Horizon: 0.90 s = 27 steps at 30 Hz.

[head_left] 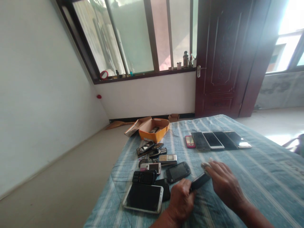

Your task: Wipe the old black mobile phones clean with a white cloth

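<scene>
My left hand (182, 200) is closed around the lower end of a dark mobile phone (200, 181), held tilted above the striped bedspread. At the phone's upper end, my right hand (224, 180) has its fingers bent round a pale, crumpled cloth (207, 166) that touches the phone. Left of my hands lies a loose group of phones: a black touchscreen phone (178, 172), a large white-framed phone (143, 197), a black keypad phone (143, 177) and several others. Farther off, a row of flat phones lies side by side, among them a white one (213, 140) and a small pink one (190, 142).
An orange cardboard box (154, 135) with its lid open stands at the far left edge of the blue striped bedspread (266, 177), with a phone inside. Beyond are a windowsill (147, 75) with small items and a dark red door (220, 57).
</scene>
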{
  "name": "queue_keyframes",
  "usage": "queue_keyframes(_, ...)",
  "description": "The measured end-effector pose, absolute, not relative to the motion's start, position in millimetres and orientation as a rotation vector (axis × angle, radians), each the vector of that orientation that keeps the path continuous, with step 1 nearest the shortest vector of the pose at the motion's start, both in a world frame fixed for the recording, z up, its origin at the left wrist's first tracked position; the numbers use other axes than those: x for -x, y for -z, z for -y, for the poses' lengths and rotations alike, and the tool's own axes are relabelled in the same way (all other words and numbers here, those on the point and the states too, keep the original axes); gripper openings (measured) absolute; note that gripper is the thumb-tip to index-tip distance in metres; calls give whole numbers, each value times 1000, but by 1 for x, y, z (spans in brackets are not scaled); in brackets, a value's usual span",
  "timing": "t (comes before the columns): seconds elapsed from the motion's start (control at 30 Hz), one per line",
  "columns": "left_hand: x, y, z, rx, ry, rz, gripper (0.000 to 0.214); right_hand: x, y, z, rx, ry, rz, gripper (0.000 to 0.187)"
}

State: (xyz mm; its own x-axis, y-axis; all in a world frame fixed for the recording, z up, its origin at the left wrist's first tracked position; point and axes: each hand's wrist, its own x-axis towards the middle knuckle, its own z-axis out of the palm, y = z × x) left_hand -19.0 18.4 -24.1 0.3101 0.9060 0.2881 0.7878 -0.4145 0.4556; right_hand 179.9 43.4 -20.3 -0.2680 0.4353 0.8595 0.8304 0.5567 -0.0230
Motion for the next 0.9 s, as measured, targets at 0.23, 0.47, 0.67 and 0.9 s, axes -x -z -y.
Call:
queue_keyframes(0.23,21,31,-21,-2394,-872,-1451,13,-159,20,-30,886,513,1972,29)
queue_keyframes(0.47,22,37,-24,-2417,-1007,-1341,25,-146,17,-23,837,492,1979,29)
queue_keyframes(0.67,21,29,-20,-2380,-805,-1491,4,-164,20,-36,946,509,1964,29)
queue_keyframes(0.9,21,27,-19,-2372,-801,-1508,7,-170,21,-39,990,561,1894,29)
